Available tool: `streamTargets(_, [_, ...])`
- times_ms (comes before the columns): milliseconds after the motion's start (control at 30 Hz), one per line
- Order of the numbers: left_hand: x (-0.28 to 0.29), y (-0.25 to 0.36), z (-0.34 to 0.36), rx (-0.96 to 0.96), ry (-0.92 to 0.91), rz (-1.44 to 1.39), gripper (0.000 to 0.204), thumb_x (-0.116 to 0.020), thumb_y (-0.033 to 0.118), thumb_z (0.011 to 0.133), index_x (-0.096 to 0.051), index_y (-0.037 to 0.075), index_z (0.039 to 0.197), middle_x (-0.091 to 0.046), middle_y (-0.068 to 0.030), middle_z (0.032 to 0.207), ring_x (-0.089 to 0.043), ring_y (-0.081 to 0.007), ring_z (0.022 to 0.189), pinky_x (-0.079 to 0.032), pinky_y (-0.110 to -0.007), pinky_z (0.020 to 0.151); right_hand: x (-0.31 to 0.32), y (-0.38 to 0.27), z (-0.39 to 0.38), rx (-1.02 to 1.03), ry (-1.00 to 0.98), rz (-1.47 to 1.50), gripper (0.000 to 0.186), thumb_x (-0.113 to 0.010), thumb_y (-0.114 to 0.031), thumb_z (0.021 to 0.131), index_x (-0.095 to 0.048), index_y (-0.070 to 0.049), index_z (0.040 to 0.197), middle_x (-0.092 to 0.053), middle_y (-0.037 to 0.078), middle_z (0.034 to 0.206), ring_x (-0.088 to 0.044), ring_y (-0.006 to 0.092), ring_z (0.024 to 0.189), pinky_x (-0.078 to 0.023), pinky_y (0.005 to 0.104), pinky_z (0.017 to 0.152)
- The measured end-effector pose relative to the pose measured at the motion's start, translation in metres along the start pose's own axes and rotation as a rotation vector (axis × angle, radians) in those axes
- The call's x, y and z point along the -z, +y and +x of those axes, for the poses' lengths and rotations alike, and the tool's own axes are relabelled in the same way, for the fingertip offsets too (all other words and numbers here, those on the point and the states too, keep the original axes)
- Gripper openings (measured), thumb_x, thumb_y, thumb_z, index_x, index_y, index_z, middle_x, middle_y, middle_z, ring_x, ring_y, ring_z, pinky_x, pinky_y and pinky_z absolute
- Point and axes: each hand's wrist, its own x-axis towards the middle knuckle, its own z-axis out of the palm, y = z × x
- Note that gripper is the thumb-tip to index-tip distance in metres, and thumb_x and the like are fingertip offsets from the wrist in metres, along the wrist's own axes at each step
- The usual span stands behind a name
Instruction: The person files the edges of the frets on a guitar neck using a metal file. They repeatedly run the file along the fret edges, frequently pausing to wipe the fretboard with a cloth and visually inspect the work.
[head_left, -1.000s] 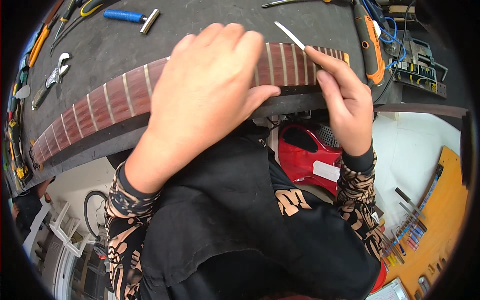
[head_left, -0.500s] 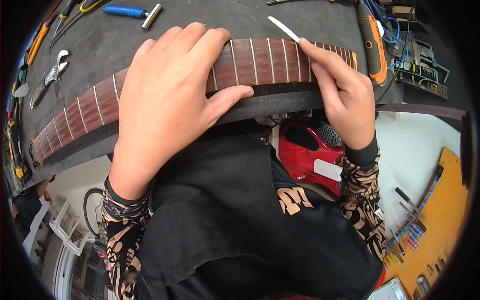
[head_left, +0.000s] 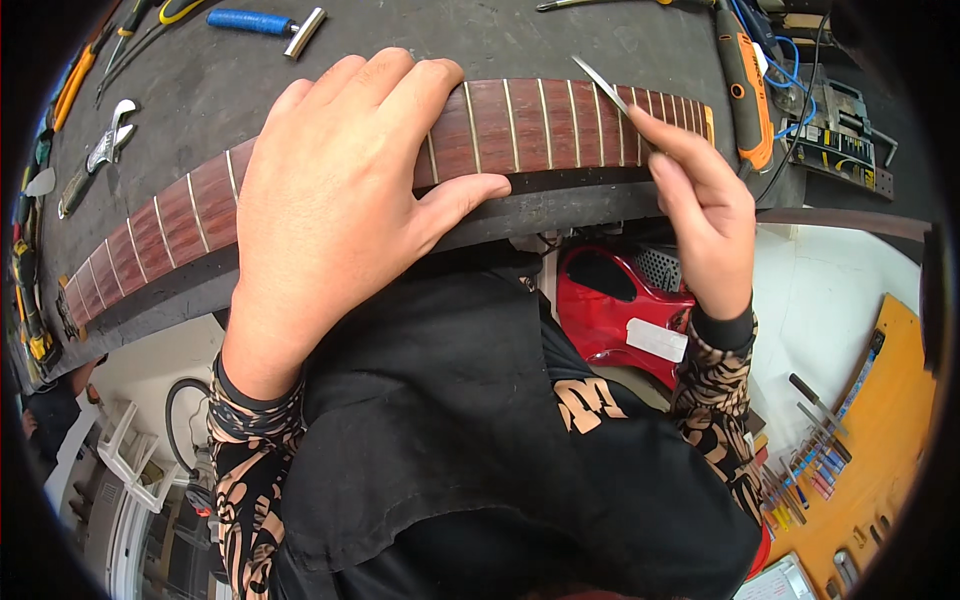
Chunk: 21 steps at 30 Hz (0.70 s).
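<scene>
A guitar neck (head_left: 488, 125) with a dark reddish fretboard and metal frets lies across the dark bench. My left hand (head_left: 335, 180) spans it just left of the middle, fingers over the far edge and thumb along the near side, gripping it. In my right hand (head_left: 705, 195) is a slim metal file (head_left: 603, 86), pinched between thumb and forefinger. Its tip points up and left, and it crosses above the frets near the narrow right end. My right fingertips hide the file's lower part.
Beyond the neck lies a blue-handled roller-like tool (head_left: 265, 24). An adjustable wrench (head_left: 98, 155) rests at the left. An orange and grey power tool (head_left: 748, 95) lies right of the neck. Below the bench edge is a red guitar body (head_left: 610, 315); files hang on a wooden board (head_left: 870, 440).
My right hand has shifted right and slightly toward me, taking the file with it. The file now tilts more steeply. My left hand stays nearly still on the neck.
</scene>
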Motion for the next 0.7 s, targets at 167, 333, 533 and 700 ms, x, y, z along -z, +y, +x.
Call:
streamTargets(167, [-0.002, -0.001, -0.002, -0.001, 0.011, 0.017, 0.067, -0.096, 0.050, 0.082, -0.075, 0.008, 0.130, -0.072, -0.0096, 0.109, -0.072, -0.0345, 0.106, -0.054, -0.045, 0.091, -0.019, -0.013, 0.018, 0.273, -0.023, -0.463, 0.038, -0.066, 0.004, 0.111, -0.077, -0.003, 0.147, -0.084, 0.018, 0.133, -0.083, 0.0279, 0.112, -0.062, 0.0339, 0.096])
streamTargets(333, [-0.002, 0.000, -0.002, 0.006, 0.014, 0.002, 0.067, -0.096, 0.050, 0.082, -0.075, 0.008, 0.130, -0.073, -0.0091, 0.109, -0.072, -0.0340, 0.106, -0.054, -0.045, 0.091, -0.008, -0.010, -0.005, -0.156, -0.062, 0.184, 0.041, -0.061, -0.003, 0.116, -0.071, 0.004, 0.155, -0.070, -0.003, 0.097, -0.052, 0.0029, 0.073, -0.039, 0.0216, 0.064])
streamTargets(533, [-0.002, 0.001, -0.002, 0.009, 0.009, 0.012, 0.068, -0.096, 0.050, 0.081, -0.075, 0.008, 0.130, -0.074, -0.0088, 0.109, -0.073, -0.0338, 0.107, -0.054, -0.044, 0.091, -0.011, -0.001, 0.005, 0.059, -0.057, 0.016, 0.038, -0.065, -0.006, 0.115, -0.075, -0.004, 0.152, -0.076, 0.001, 0.099, -0.066, 0.0069, 0.082, -0.048, 0.0286, 0.069])
streamTargets(700, [-0.002, 0.000, -0.002, 0.012, 0.006, 0.017, 0.068, -0.096, 0.050, 0.081, -0.075, 0.008, 0.130, -0.074, -0.0090, 0.109, -0.073, -0.0339, 0.107, -0.055, -0.044, 0.091, -0.024, -0.019, 0.027, 0.344, -0.079, -0.561, 0.038, -0.062, 0.004, 0.113, -0.076, 0.000, 0.148, -0.086, 0.013, 0.130, -0.083, 0.0233, 0.112, -0.061, 0.0321, 0.095])
